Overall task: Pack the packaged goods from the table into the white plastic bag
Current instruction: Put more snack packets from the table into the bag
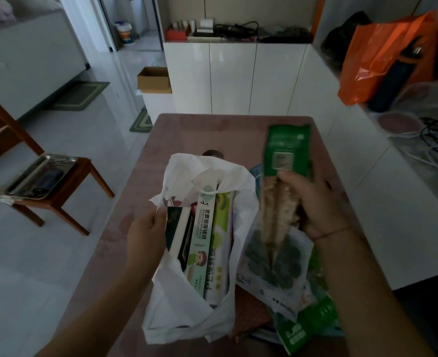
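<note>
The white plastic bag [187, 313] lies open on the pink table [212, 132]. Inside it stand several long boxes, among them a light green foil box [201, 240] and a dark box [178, 228]. My left hand [145, 233] grips the bag's left rim and holds it open. My right hand [313, 202] holds a long green packet with a clear window [285, 161], lifted just right of the bag's mouth. Under that hand lie more packets: a white pack with dark contents [277, 269] and green ones [313, 320].
A wooden chair with a metal tray [40, 176] stands left of the table. White cabinets [238, 78] lie beyond the far edge, with a cardboard box [154, 79] beside them. An orange bag [385, 57] and cables [437, 148] sit on the right counter.
</note>
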